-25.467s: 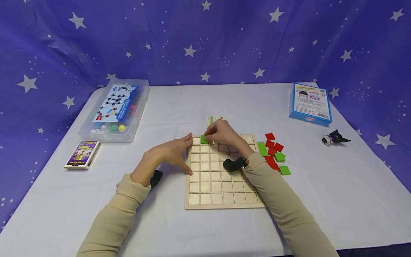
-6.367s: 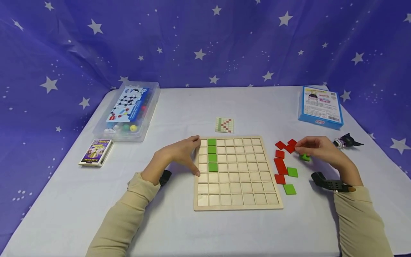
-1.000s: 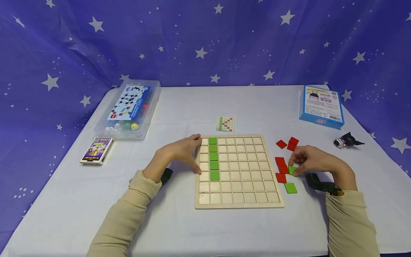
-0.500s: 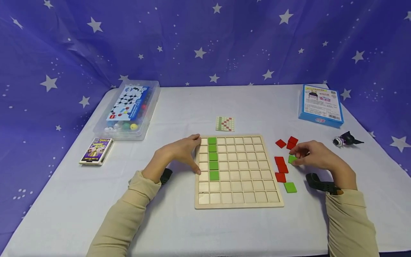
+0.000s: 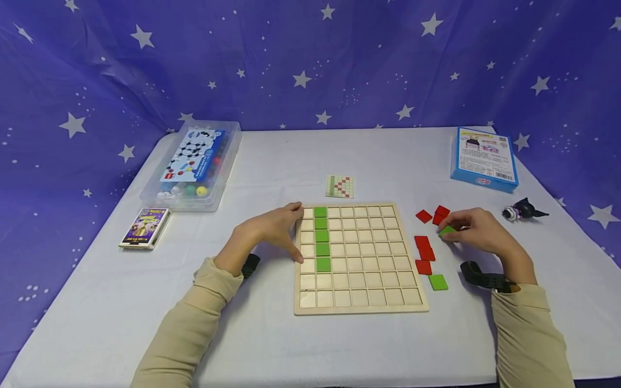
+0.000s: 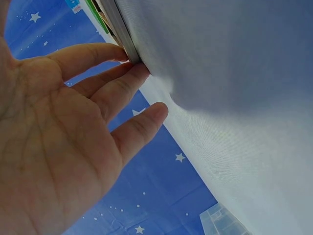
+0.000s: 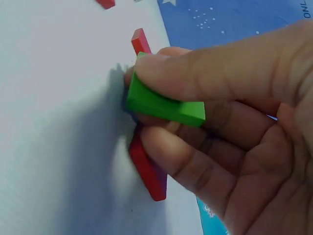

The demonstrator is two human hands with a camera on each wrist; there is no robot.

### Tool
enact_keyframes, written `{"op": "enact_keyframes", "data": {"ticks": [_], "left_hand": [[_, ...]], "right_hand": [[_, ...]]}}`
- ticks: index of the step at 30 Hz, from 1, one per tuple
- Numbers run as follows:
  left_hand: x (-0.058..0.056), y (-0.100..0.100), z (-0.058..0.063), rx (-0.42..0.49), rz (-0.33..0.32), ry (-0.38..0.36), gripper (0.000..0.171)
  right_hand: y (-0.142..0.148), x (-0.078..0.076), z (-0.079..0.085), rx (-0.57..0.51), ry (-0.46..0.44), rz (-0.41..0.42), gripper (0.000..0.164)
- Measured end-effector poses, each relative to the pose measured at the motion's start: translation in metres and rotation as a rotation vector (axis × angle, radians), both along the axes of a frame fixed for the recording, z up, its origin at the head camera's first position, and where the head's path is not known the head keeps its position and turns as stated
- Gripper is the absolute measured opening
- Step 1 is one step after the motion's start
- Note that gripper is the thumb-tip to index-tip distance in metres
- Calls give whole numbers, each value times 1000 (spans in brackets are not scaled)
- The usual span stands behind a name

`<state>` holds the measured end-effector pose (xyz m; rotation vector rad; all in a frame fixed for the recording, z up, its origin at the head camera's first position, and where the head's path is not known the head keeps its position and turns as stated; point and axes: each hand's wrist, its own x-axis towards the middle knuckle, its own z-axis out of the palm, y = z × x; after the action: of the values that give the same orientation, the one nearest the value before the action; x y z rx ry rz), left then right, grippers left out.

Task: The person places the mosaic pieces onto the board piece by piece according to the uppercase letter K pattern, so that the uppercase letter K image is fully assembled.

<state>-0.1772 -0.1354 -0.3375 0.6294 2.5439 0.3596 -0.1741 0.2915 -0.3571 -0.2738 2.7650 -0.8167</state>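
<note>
I see R grip [image 5: 477,231] has now lifted green tile [image 5: 447,232], pinched, off counter [image 5: 364,345] near red tiles [image 5: 425,252]; 1 loose green tile [image 5: 438,282] remains visible. L grip [image 5: 271,229]: digits apart, touching wooden grid board [image 5: 356,279], L edge.

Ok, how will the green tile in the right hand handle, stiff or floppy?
The green tile is probably stiff: its lower edge looks straight between the fingers. Being small and thin, it's likely light. Flat-faced and square-cornered, it should slide rather than roll if pushed.
</note>
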Motion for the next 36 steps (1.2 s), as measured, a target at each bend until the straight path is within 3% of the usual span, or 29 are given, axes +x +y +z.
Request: {"op": "enact_keyframes", "data": {"ticks": [5, 10, 16, 24, 31, 36], "left_hand": [[1, 0, 1, -4, -4, 0, 119], [1, 0, 0, -1, -3, 3, 119], [-1, 0, -1, -4, -5, 1, 119], [0, 0, -2, -10, 2, -6, 120], [0, 1, -2, -9, -1, -4, 120], [0, 0, -1, -9, 1, -4, 120]], "right_hand": [[6, -1, -3, -111, -70, -32, 34], [9, -2, -5, -211, -96, -44, 36], [8, -2, -8, -304, -50, -44, 38], [-1, -2, -11, -524, 76, -90, 35], [-13, -2, -12, -591, 60, -105, 37], [-31, -2, -11, -754, 27, -66, 33]]}}
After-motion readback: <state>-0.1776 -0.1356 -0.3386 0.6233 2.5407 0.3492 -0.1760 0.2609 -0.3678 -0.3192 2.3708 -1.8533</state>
